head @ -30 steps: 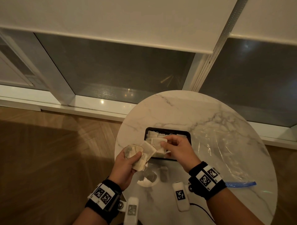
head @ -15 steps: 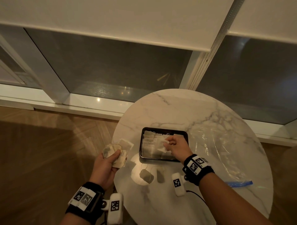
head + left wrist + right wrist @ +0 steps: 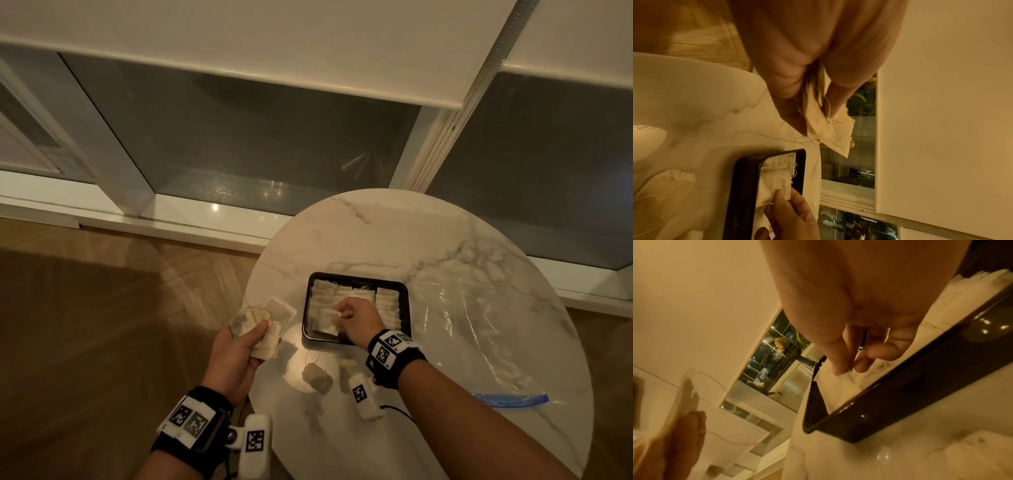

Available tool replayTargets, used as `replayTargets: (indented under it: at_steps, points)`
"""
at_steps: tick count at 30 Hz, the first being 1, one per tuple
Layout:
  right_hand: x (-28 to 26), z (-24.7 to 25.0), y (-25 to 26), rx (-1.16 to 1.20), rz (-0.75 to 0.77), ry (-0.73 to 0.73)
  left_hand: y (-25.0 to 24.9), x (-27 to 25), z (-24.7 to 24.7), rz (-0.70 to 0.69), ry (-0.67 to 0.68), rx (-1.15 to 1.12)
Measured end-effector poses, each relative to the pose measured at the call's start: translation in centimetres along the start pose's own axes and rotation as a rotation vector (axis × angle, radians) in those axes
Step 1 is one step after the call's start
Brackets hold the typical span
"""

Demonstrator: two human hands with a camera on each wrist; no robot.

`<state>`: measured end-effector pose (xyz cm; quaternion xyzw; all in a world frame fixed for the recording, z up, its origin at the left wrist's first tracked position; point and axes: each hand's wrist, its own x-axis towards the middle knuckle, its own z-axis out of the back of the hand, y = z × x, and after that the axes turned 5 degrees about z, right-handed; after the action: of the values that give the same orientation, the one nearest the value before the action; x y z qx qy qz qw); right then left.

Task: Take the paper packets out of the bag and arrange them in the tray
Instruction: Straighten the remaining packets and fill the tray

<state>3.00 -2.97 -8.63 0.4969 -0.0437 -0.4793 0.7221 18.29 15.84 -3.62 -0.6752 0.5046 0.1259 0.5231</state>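
Observation:
A black tray (image 3: 356, 278) sits mid-table with rows of pale paper packets (image 3: 387, 301) inside. My right hand (image 3: 342, 313) reaches into the tray's near left part, where thumb and forefinger pinch one packet (image 3: 836, 391) that lies on the others. My left hand (image 3: 246, 339) hovers at the table's left edge and grips a fanned bunch of packets (image 3: 263, 318), strings dangling (image 3: 830, 133). In the left wrist view the tray's rim (image 3: 744, 186) lies below that bunch. The clear plastic bag (image 3: 479, 325) lies flat to the right of the tray.
One loose packet (image 3: 317, 377) with its string lies on the round marble table (image 3: 376, 240) just in front of the tray. The bag's blue zip strip (image 3: 513, 399) is near the right front edge. Wooden floor lies to the left, windows and a blind behind.
My left hand has drawn back to the left, away from the tray, still gripping its bunch. My right hand has carried a packet down into the tray's near left part.

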Motion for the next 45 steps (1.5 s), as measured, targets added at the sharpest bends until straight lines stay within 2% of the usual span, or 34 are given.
replayTargets:
  at_steps: [8, 18, 22, 24, 26, 29, 31, 35, 45]
  points:
    - [0.6, -1.3, 0.3, -0.164, -0.028, 0.059, 0.0, 0.0, -0.2, 0.003, 0.002, -0.002]
    - [1.3, -1.8, 0.4, -0.314, 0.006, 0.091, -0.1, -0.5, -0.7, -0.008, -0.001, -0.015]
    - [1.0, -1.1, 0.8, -0.363, -0.007, 0.045, 0.0, -0.6, -1.1, -0.011, 0.016, 0.002]
    - [0.4, -0.4, 1.9, -0.291, 0.046, -0.045, 0.0, -0.7, -1.5, -0.008, 0.031, 0.002]
    - [-0.8, 0.3, 3.7, -0.083, 0.124, -0.083, 0.2, -0.6, -1.8, 0.003, 0.051, -0.002]
    - [-2.8, 1.4, 6.5, 0.301, 0.078, 0.095, 0.6, -0.7, -2.4, 0.039, 0.084, -0.021]
    - [-3.9, 1.9, 7.4, 0.412, 0.086, 0.176, 0.7, -0.9, -2.9, 0.064, 0.112, -0.048]
    - [-4.9, 2.6, 7.3, 0.393, 0.208, 0.12, 0.8, -1.5, -3.8, 0.103, 0.173, -0.086]
    - [-5.1, 4.4, 5.9, 0.366, 0.217, 0.031, 1.0, -1.8, -3.6, 0.155, 0.177, -0.179]
